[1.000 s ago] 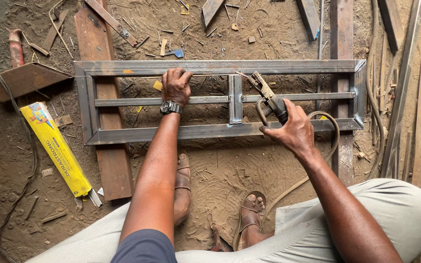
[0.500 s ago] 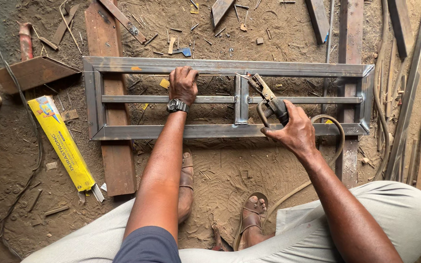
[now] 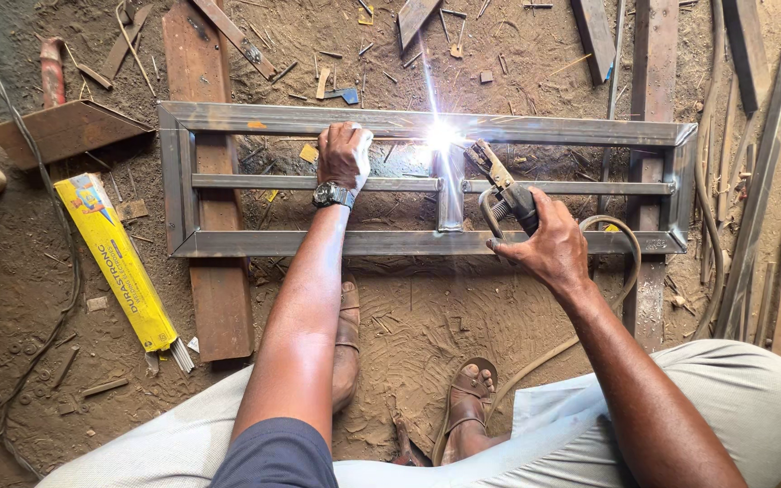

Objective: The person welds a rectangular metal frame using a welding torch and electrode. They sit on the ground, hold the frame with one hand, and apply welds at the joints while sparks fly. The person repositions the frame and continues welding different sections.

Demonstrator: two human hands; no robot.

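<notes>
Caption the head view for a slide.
Left hand steadies a rectangular steel frame while right hand holds an electrode holder, arc flaring.
</notes>
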